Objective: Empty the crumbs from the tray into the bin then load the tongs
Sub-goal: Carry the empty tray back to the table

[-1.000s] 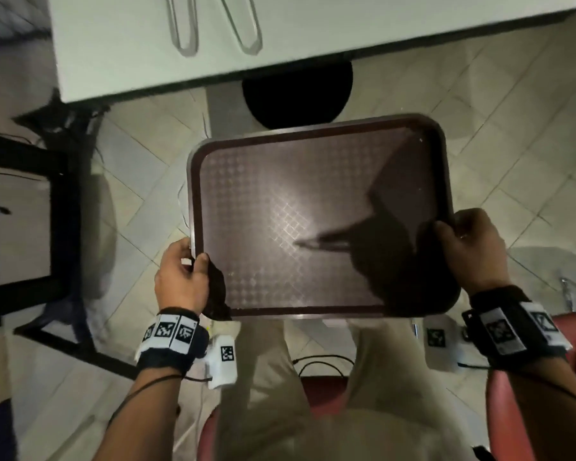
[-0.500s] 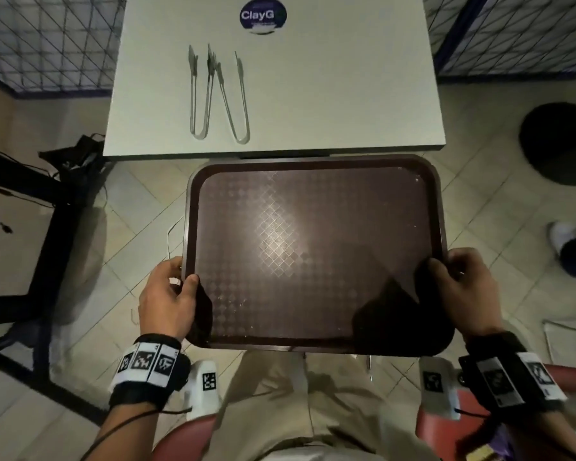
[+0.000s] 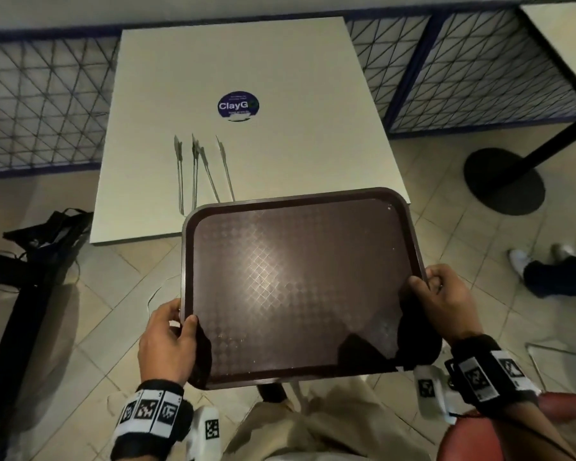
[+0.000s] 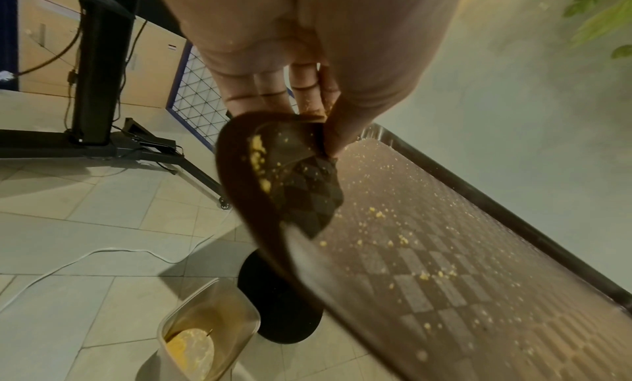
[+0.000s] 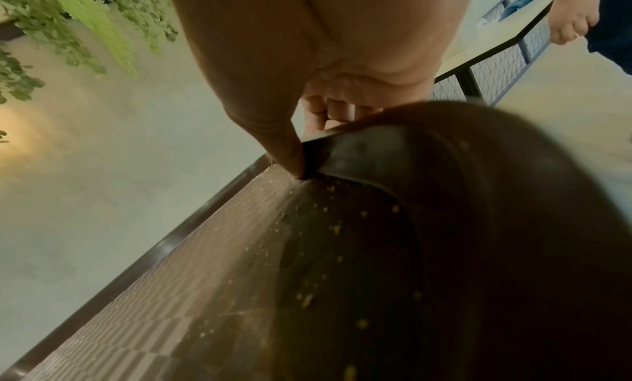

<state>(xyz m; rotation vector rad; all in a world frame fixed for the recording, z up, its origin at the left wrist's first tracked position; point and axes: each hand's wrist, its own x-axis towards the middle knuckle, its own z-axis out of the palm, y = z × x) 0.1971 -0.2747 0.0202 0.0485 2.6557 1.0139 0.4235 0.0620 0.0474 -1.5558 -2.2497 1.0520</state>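
I hold a dark brown tray [image 3: 293, 281] in the air in front of the white table [image 3: 280, 74], its far edge over the table's near edge. My left hand [image 3: 167, 337] grips the tray's near left rim with the thumb on top. On the right rim, my right hand [image 3: 443, 301] grips the same way. Small yellow crumbs [image 4: 403, 238] still dot the tray [image 4: 461, 278], also seen in the right wrist view as crumbs [image 5: 308, 300]. Two metal tongs [image 3: 200, 168] lie side by side on the table, just beyond the tray. A clear bin [image 4: 205, 333] with yellow crumbs inside stands on the floor below the tray.
A round sticker [image 3: 238, 106] marks the table's middle. A blue wire-mesh fence [image 3: 40, 104] runs behind. A black stand and cables [image 3: 30, 261] lie on the left floor. Another table's round black base [image 3: 504, 181] and someone's shoes [image 3: 539, 261] are at the right.
The view has swung up from the floor to the table. The tray, still held by both hands, has come up toward the table, its far edge now over the table's near edge.
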